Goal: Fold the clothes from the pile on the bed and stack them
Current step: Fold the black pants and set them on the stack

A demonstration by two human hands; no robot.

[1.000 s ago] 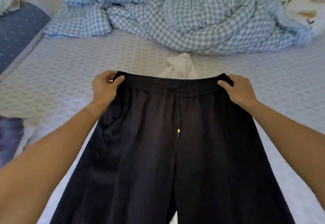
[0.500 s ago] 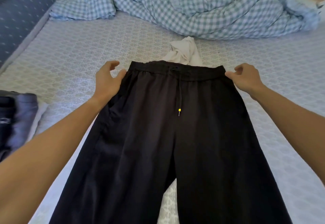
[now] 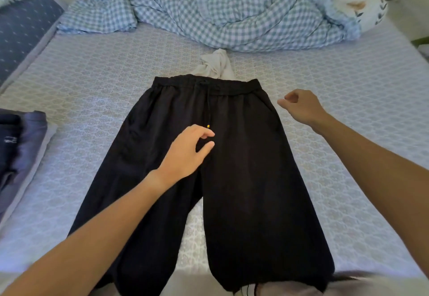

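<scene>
Lying flat in the middle of the bed (image 3: 348, 91), waistband toward the far edge, is a pair of black pants (image 3: 243, 168) with both legs running down to the near edge. A drawstring (image 3: 208, 107) with a little yellow tip hangs down the front. The left hand (image 3: 185, 154) is over the crotch area, fingers loosely spread and gripping nothing; can't tell if it's actually touching the fabric. The right hand (image 3: 301, 107) is just off the right hip of the pants, fingers loosely curled, also holding nothing. A crumpled white garment (image 3: 217, 64) pokes out from behind the waistband. Over at the left edge sits a stack of folded clothes (image 3: 18, 147), dark and grey-blue. A rumpled blue checked blanket (image 3: 220, 10) fills the far edge, with a floral pillow (image 3: 362, 5) in the far right corner.
</scene>
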